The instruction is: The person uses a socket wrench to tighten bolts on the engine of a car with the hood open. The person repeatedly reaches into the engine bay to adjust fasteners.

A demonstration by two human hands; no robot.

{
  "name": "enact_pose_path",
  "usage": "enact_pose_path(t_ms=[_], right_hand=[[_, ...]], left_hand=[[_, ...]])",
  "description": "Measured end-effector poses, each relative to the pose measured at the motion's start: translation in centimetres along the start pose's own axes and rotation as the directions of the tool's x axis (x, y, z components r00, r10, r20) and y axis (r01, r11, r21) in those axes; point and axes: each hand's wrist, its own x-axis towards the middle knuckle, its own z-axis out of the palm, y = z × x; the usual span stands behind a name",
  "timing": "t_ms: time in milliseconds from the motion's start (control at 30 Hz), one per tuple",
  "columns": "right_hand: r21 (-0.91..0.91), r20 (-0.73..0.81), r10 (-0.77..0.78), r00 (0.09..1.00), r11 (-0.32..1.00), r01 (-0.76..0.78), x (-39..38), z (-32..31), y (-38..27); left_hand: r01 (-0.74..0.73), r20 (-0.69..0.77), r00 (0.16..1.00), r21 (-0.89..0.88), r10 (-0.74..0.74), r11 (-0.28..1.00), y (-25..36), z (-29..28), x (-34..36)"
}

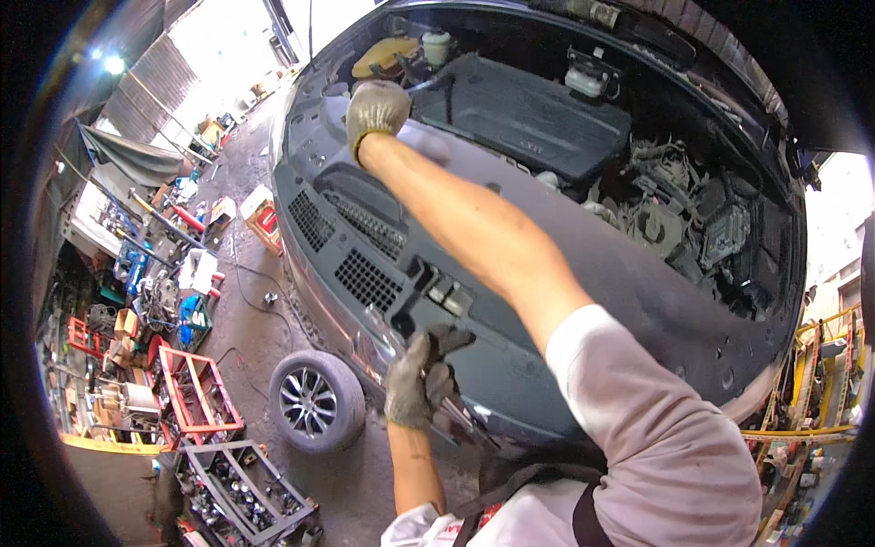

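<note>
A vehicle's open engine bay fills the middle, with a broad dark grey panel (565,246) along its near side. My right hand (377,111), in a pale knitted glove, reaches across to the panel's far-left part. Its fingers are curled closed, and whatever they hold is hidden. Next to it lies a thin dark bar (433,84). My left hand (416,378), in a grey glove with dark fingers, is at the near-left edge beside a black bracket-like part (415,301). Its fingers are apart, with nothing visible between them. Black mesh grilles (367,279) lie between my hands.
Behind the panel are a black engine cover (529,118), a white reservoir (436,47) and exposed engine parts (665,205). A wheel (314,401) lies on the floor at left, near a red metal frame (199,387), a grey frame (244,488) and cluttered tools. Cables cross the floor.
</note>
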Motion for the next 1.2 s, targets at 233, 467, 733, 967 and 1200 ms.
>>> enact_pose_path(t_ms=[233, 467, 733, 967, 1200], right_hand=[[-0.349, 0.016, -0.013, 1.0, 0.937, 0.018, -1.2, 3.6, 3.0], [-0.649, 0.673, -0.054, 0.738, 0.434, 0.624, -1.5, 1.4, 2.3], [-0.609, 0.713, -0.056, 0.698, 0.444, 0.657, -1.6, -0.9, 2.6], [-0.61, 0.682, 0.013, 0.731, 0.56, 0.56, -3.2, -5.5, -1.0], [-0.333, 0.924, 0.038, 0.381, 0.574, 0.748, -11.2, -19.4, -6.9]], left_hand=[[0.022, -0.037, 0.999, -0.067, -0.025, 0.997, 0.6, 0.3, -0.1], [0.058, -0.031, 0.998, -0.081, -0.061, 0.995, 0.5, -0.2, 0.0], [0.037, -0.048, 0.998, -0.038, -0.038, 0.999, 1.0, -0.3, -0.3], [0.004, -0.013, 1.0, -0.063, -0.004, 0.998, 0.7, -0.4, 0.3], [0.005, 0.139, 0.99, -0.021, -0.002, 1.0, -0.3, -0.8, 0.4]])
